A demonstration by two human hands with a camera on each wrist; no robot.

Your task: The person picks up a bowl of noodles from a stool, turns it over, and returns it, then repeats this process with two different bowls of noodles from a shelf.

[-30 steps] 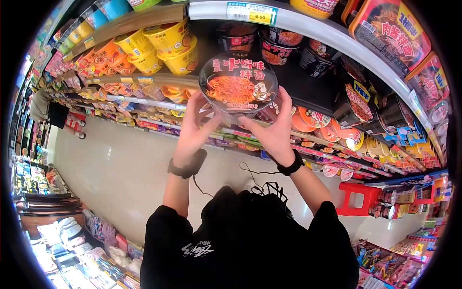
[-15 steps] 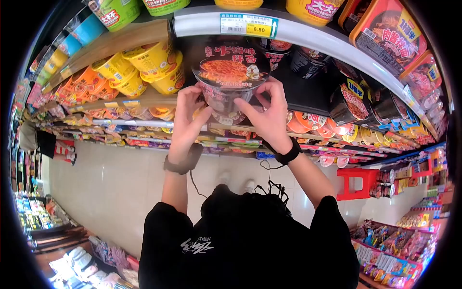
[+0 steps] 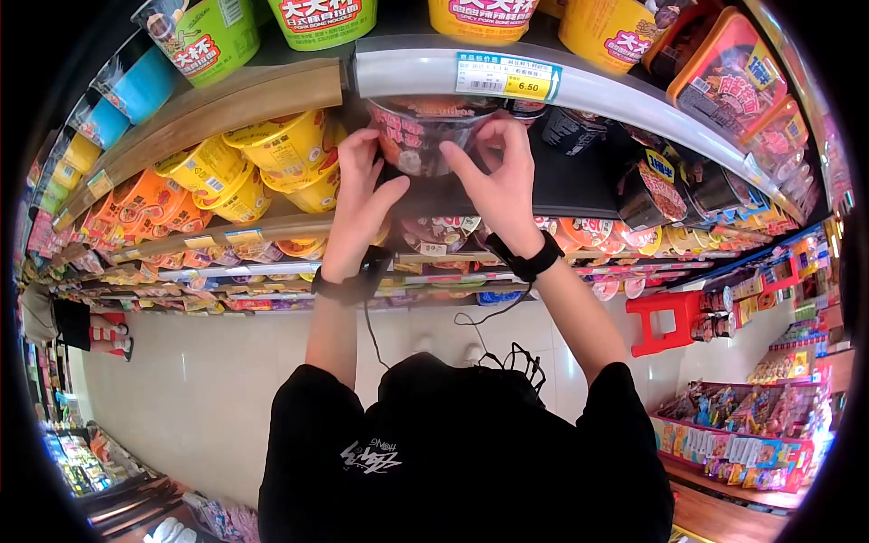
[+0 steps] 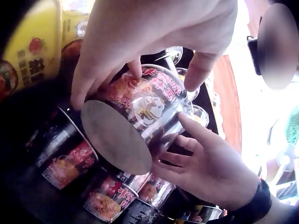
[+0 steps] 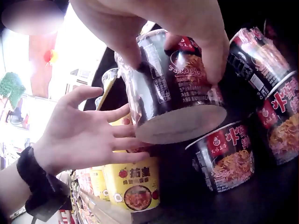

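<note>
A black instant noodle bowl [image 3: 422, 140] is partly under the price-tag rail in the head view, its lid mostly hidden there. My right hand [image 3: 500, 185] grips its right side, thumb toward me; the right wrist view shows that hand [image 5: 173, 23] over the bowl [image 5: 163, 88], whose pale base is tilted into sight. The left hand [image 3: 360, 204] is at the opposite side, thumb held off the wall. Its fingers [image 5: 128, 143] extend straight along the bowl in the right wrist view. From the left wrist, the left hand [image 4: 159, 32] arches over the bowl [image 4: 145, 109].
Similar black noodle bowls [image 5: 226, 161] stand deeper on the dark shelf [image 3: 561, 185]. Yellow bowls [image 3: 290, 149] are stacked left of it. The rail [image 3: 398, 72] crosses above, with green and yellow tubs [image 3: 321, 23] over it. A red stool [image 3: 665, 321] stands at right.
Both hands have carried the noodle bowl forward and in under the rail, and its lid has passed mostly out of sight. The left thumb and fingers have spread away from its wall.
</note>
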